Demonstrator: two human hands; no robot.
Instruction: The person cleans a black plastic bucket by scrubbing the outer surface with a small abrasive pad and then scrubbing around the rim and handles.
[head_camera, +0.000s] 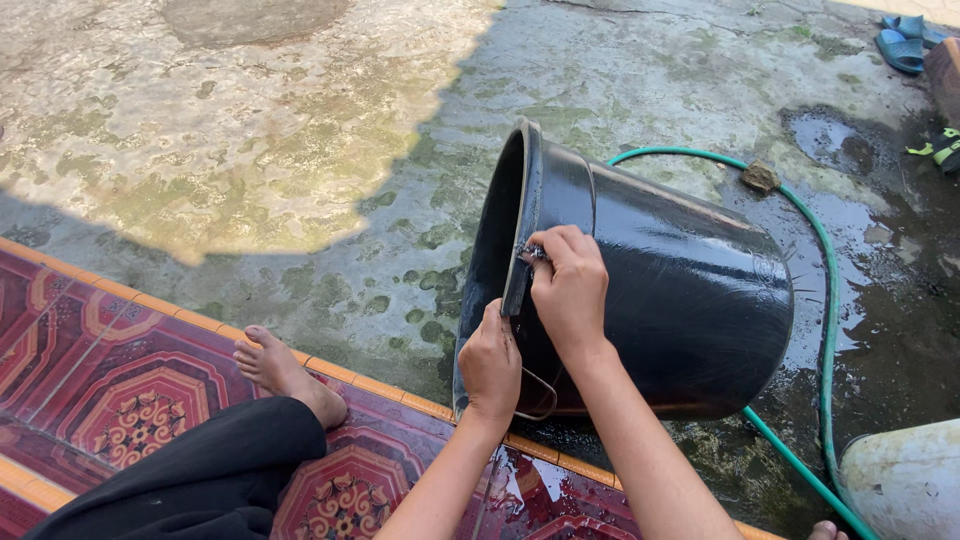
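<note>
A large black plastic bucket lies tipped on its side on wet concrete, its mouth facing left. My left hand grips the near rim of the bucket and holds it steady. My right hand presses a small metal scrubber against the rim just above the left hand; most of the scrubber is hidden under the fingers. A wire handle loop hangs below the rim.
A green hose curves behind and right of the bucket. A white container stands at bottom right. Blue sandals lie at top right. My bare foot rests on patterned red tiles edging the wet, algae-stained concrete.
</note>
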